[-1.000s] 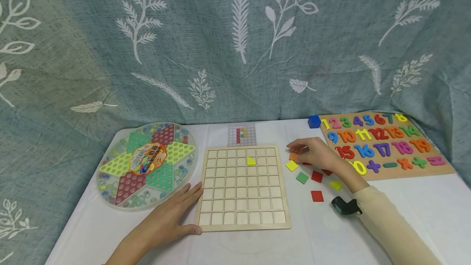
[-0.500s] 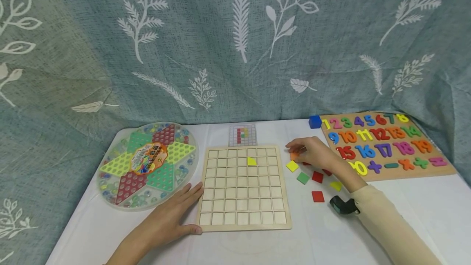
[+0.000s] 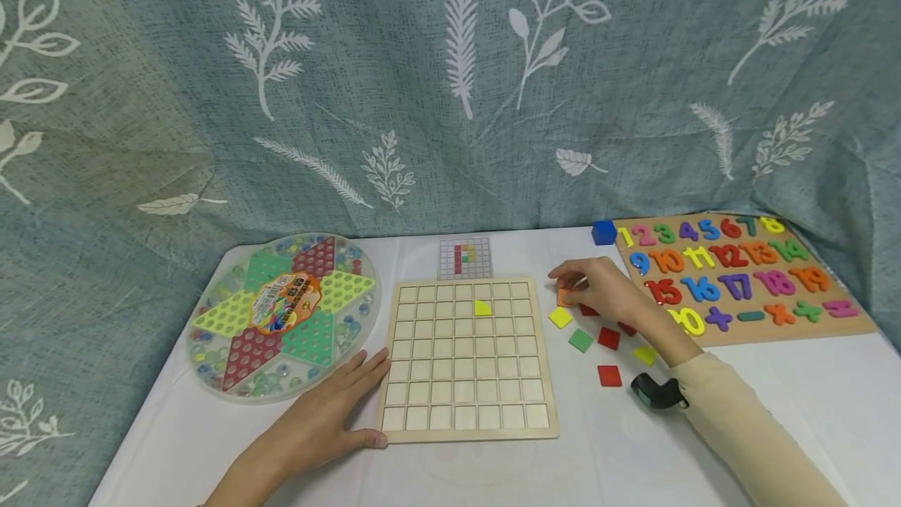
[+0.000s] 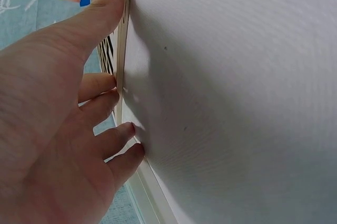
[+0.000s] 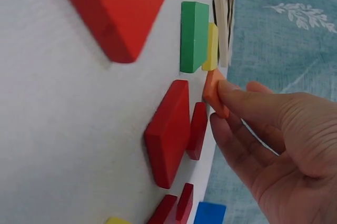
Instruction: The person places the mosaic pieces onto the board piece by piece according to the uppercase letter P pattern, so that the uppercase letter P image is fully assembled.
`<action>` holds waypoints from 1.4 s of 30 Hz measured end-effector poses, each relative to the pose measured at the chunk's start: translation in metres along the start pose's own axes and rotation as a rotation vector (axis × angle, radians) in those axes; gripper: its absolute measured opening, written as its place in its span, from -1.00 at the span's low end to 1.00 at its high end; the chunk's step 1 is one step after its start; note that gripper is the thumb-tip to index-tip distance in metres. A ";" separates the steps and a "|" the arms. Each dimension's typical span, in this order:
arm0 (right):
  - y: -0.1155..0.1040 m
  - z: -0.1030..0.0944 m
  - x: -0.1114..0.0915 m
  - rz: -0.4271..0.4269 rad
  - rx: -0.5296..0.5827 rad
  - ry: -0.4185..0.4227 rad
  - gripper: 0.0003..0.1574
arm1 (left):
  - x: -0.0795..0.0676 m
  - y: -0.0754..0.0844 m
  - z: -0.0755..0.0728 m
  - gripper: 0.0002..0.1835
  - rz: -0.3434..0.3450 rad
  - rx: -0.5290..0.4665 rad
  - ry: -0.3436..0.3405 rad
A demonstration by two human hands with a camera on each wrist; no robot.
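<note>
My left hand (image 3: 336,405) lies along the left edge of a wooden grid board (image 3: 472,436), fingertips and thumb touching its rim. One yellow quarter-round tile (image 3: 482,308) sits in an upper cell of the grid. Right of the board, my right hand (image 3: 604,288) pinches an orange tile (image 5: 212,91) between thumb and fingers; the tile tilts up from the table. Close by lie a yellow tile (image 3: 560,318), a green tile (image 3: 580,340) and several red tiles (image 3: 609,338). Fingers partly cover one red tile in the head view.
Behind the board lies a printed pattern card (image 3: 465,259). A round Chinese checkers board (image 3: 281,315) with marbles is at left. At the back right are a number puzzle board (image 3: 746,285) and a blue cube (image 3: 603,233). A curtain (image 3: 422,84) hangs behind the table.
My right hand has risen slightly, and the orange tile now tilts upward in its fingers. My left hand stays at the board's edge.
</note>
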State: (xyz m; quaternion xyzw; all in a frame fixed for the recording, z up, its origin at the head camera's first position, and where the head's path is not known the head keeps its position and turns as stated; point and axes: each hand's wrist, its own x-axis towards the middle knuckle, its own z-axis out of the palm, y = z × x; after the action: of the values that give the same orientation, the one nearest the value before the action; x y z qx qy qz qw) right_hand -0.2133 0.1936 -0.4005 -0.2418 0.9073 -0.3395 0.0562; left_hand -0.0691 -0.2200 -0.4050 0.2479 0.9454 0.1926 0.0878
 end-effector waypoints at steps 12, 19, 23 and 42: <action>-0.005 -0.006 0.006 -0.045 0.021 -0.020 -0.61 | 0.000 0.000 0.001 0.04 -0.002 0.008 0.005; -0.017 -0.003 0.016 -0.102 0.051 -0.031 -0.62 | 0.000 -0.002 0.002 0.04 0.005 0.016 0.016; -0.024 0.002 0.021 -0.122 0.054 -0.030 -0.62 | 0.000 -0.002 0.002 0.04 0.006 0.014 0.011; -0.055 0.029 0.045 -0.170 0.099 -0.078 -0.59 | -0.001 -0.003 0.002 0.06 0.009 0.001 0.000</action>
State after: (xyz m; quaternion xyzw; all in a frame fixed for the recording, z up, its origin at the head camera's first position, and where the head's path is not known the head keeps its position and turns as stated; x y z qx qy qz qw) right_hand -0.2229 0.1194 -0.3844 -0.3280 0.8627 -0.3778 0.0743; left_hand -0.0692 -0.2221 -0.4076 0.2521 0.9444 0.1926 0.0868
